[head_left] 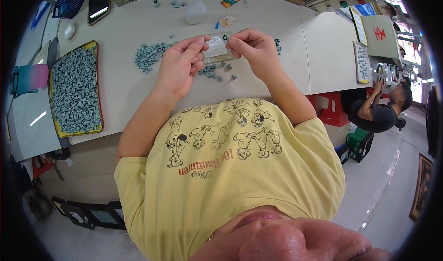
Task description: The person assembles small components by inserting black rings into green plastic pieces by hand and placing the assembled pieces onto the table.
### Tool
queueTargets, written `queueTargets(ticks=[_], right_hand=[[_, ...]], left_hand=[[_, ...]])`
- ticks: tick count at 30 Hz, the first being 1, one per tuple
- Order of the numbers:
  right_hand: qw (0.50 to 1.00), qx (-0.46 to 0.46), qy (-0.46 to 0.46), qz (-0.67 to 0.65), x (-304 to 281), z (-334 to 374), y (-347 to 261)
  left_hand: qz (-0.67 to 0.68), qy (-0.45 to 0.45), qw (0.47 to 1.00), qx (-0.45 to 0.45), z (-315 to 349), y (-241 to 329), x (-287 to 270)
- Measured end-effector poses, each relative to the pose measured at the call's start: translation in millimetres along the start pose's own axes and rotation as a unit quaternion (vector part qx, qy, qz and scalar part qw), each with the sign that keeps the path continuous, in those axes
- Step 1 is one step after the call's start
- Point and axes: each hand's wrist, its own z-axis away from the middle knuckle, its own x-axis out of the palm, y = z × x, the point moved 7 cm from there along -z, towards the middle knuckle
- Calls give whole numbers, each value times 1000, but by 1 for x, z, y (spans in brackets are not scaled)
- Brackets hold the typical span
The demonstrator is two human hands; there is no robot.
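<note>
My left hand [184, 60] is closed, thumb pressed to its fingertips; whatever it pinches is too small to make out. Facing it, my right hand [256, 51] pinches a small dark ring-shaped piece [225, 37] between thumb and finger. Beneath both hands, a flat clear plastic piece [216, 51] lies on the table, partly hidden by my fingers. A loose pile of small blue-green stones [150, 57] spreads beside my left hand. More stones [213, 71] lie on the near side of the plastic piece, and a few [277, 45] show past my right hand.
A yellow-rimmed tray [98, 88] full of blue-green stones stands at left. Farther back are a phone [98, 6], a blue basket [68, 1], a white translucent lump [196, 12] and an orange-green packet [234, 0]. At far right, another person [378, 106] sits by a red stool [330, 108].
</note>
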Motion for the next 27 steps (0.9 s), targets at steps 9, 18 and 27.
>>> queueTargets(ticks=[9,18,27], right_hand=[[983,83,-35,-162,2,1,10],[976,-163,33,140,2,3,-14],[806,-469,48,358,31,25,-52]], left_hand=[[-14,-6,999,32,3,3,7],[52,-6,998,-47,4,-4,11],[-1,-39,996,-78,10,-9,19]])
